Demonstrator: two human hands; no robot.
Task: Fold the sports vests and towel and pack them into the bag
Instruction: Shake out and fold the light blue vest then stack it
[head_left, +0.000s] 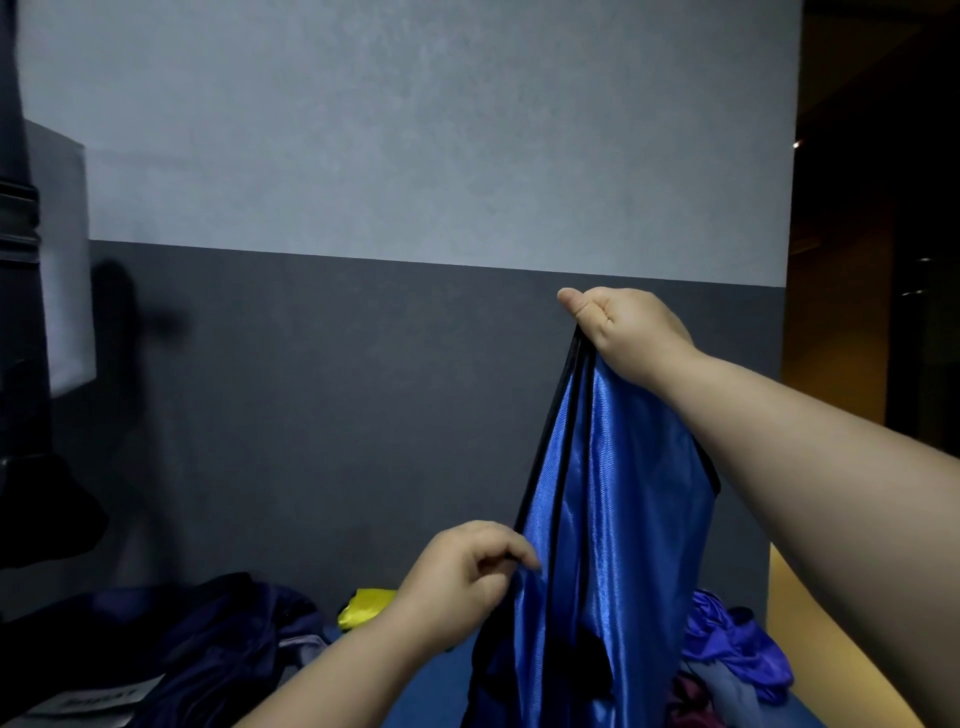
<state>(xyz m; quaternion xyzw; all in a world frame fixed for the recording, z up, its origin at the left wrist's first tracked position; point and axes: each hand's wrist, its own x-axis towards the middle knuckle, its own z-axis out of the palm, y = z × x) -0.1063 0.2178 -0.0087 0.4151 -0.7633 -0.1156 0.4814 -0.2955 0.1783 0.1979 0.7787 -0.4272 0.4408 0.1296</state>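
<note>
While the right grip (618, 322) holds the blue vest (618, 493) aloft by its top, the garment hangs vertical; the left grip (462, 577) pinches its black trim (533, 467) directly below.

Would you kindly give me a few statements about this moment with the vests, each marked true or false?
1. The right hand holds the blue vest up by its top. True.
2. The left hand rests flat on the table. False: it pinches the vest's black trim lower down.
3. The blue vest lies folded flat. False: it hangs lengthwise from the right hand.
4. A yellow cloth lies beyond the left hand, near the wall. True.
5. A purple garment lies crumpled to the right of the blue vest. True.
</note>
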